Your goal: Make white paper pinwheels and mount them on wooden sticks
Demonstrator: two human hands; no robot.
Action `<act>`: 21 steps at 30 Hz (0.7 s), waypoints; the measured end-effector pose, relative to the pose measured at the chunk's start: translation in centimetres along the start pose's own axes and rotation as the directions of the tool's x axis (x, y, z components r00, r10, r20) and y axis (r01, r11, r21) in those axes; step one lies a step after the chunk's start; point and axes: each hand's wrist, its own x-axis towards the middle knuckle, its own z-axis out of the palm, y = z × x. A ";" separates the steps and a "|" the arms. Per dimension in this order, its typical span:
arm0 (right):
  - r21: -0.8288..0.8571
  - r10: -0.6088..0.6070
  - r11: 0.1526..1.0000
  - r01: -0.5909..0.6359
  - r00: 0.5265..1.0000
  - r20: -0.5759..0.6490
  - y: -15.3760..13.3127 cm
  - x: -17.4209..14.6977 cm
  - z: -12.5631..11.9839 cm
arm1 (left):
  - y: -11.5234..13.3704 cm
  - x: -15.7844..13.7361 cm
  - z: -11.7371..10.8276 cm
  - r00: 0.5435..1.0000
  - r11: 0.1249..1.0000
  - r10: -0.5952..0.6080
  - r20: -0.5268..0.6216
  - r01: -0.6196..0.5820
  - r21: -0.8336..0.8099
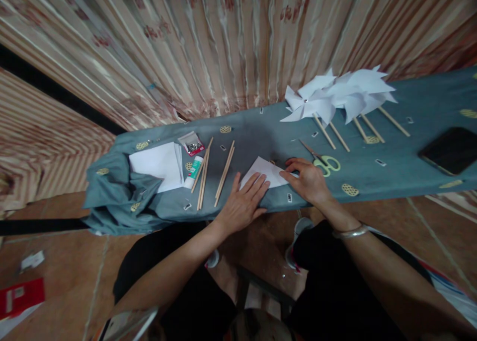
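Observation:
A sheet of white paper [263,169], folded into a triangle, lies on the cloth-covered table in front of me. My left hand [242,202] rests flat across its left part, fingers stretched out. At its right corner, my right hand [307,182] pinches the paper between thumb and fingers. Just beyond that hand are scissors [326,165] with light green handles. Left of the paper lie several wooden sticks [224,174], a glue stick [194,172] and a small box of metal pins [192,143].
A stack of white paper [158,167] sits at the left end of the table [257,127]. Several white paper pinwheels [339,95] on sticks lie at the back right. A dark phone [450,150] is at the far right. A pleated curtain [231,48] hangs behind.

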 end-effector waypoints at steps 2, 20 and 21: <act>-0.003 0.003 1.000 -0.003 1.000 0.002 0.0 0.0 0.0 | 0.0 0.0 0.0 1.000 1.000 -0.003 0.002 0.003 -0.006; -0.067 -0.034 0.997 0.034 0.999 -0.010 0.0 -0.1 0.3 | -0.1 0.2 0.1 1.000 1.000 -0.012 0.028 0.011 0.020; -0.079 -0.046 0.996 0.045 0.999 -0.012 -0.1 -0.2 0.3 | -0.1 0.2 0.1 1.000 1.000 -0.011 0.029 0.010 0.020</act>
